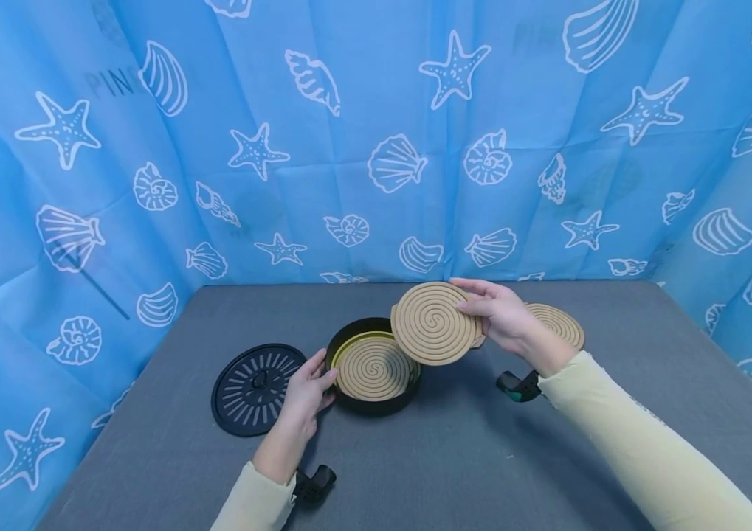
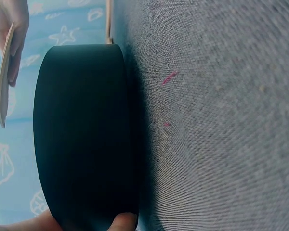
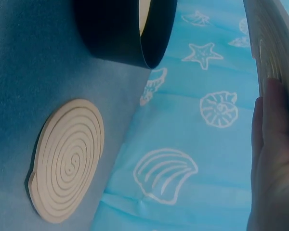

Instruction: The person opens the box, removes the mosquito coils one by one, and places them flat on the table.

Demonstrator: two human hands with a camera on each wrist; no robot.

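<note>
My left hand (image 1: 309,385) grips the left side of a round black tin (image 1: 376,407), its thumb at the rim; the tin's dark outer wall (image 2: 84,130) fills much of the left wrist view. Inside lies a tan spiral mosquito coil (image 1: 373,366), with a yellow ring (image 1: 349,342) showing round its back edge. Above the tin's right side, my right hand (image 1: 498,313) pinches another mosquito coil (image 1: 434,323) by its right edge, thumb on the face turned toward me. In the right wrist view this held coil (image 3: 274,43) is seen nearly edge-on.
A black slotted lid (image 1: 259,391) with a central knob lies left of the tin, partly behind my left hand. Another mosquito coil (image 1: 558,324) rests on the grey tabletop (image 1: 455,464) beyond my right wrist. A blue seashell-patterned curtain (image 1: 376,88) hangs behind the table.
</note>
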